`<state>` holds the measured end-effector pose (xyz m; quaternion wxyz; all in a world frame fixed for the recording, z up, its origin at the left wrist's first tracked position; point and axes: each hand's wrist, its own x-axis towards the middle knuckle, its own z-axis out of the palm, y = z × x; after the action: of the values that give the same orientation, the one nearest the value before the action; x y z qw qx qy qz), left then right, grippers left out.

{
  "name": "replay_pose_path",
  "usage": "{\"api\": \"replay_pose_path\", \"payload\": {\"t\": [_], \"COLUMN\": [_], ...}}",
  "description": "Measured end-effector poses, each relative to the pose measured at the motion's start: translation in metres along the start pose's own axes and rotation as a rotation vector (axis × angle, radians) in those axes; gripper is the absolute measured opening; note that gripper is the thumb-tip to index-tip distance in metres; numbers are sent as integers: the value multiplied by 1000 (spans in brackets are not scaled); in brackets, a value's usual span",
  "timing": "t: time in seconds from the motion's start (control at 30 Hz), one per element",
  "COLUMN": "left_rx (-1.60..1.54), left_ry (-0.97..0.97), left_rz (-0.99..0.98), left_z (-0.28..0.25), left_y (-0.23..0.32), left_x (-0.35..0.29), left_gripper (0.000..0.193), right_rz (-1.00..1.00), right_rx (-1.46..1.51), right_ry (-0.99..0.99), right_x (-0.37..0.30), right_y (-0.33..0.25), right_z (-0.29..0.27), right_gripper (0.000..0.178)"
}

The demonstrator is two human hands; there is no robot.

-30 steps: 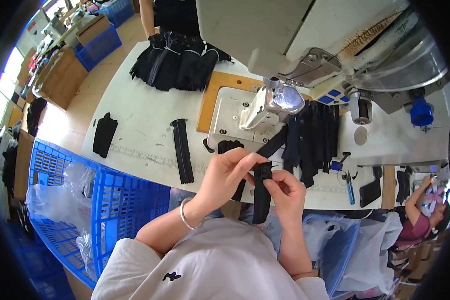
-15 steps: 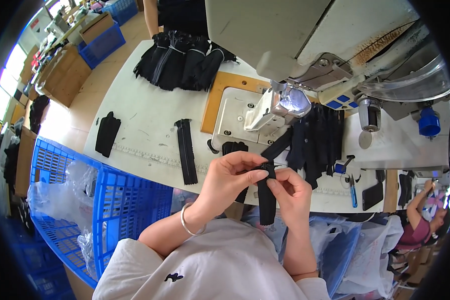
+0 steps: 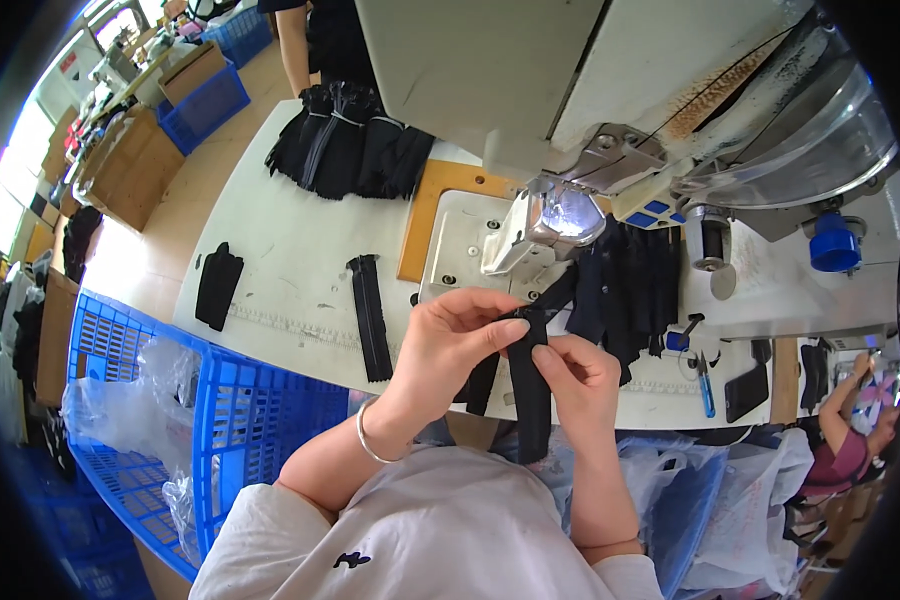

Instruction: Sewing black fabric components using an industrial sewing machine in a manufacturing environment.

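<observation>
Both my hands hold a black zipper (image 3: 532, 400) just in front of the sewing machine (image 3: 470, 70). My left hand (image 3: 448, 345) pinches its upper end between thumb and fingers. My right hand (image 3: 582, 380) grips the right edge a little lower, thumb on top. The zipper's free end hangs down past the table's near edge. Part of another dark strip shows behind my left fingers. Left of my hands, a single black zipper (image 3: 370, 318) lies on the white table (image 3: 290, 240), and farther left is a short black folded piece (image 3: 218, 286).
Tied bundles of black zippers (image 3: 345, 145) lie at the back left, near another person's arm (image 3: 293, 50). More dark strips (image 3: 630, 280) hang together right of the lit needle area (image 3: 565, 215). Blue-handled snips (image 3: 706, 388) and a black phone (image 3: 746, 388) lie at right. A blue crate (image 3: 205, 430) stands at left.
The view has shifted slightly. My left fingers and thumb have moved a little left along the zipper's upper end, and the hanging end sits slightly lower. Both hands keep their hold.
</observation>
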<state>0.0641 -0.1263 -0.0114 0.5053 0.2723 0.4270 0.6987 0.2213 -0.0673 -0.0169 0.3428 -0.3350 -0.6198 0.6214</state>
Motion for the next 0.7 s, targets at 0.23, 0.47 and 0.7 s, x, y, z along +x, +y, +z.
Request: {"api": "replay_pose_path", "payload": {"t": [0.23, 0.47, 0.7], "left_rx": [-67, 51, -8], "left_ry": [-13, -6, 98], "left_rz": [-49, -50, 23], "left_z": [4, 8, 14], "left_y": [18, 30, 28], "left_x": [32, 60, 73], "left_gripper": [16, 15, 21], "right_rz": [-122, -152, -176], "right_rx": [-121, 25, 85], "right_ry": [140, 209, 237], "right_x": [25, 49, 63], "right_y": [-15, -24, -29], "right_z": [13, 25, 30], "right_gripper": [15, 15, 14]}}
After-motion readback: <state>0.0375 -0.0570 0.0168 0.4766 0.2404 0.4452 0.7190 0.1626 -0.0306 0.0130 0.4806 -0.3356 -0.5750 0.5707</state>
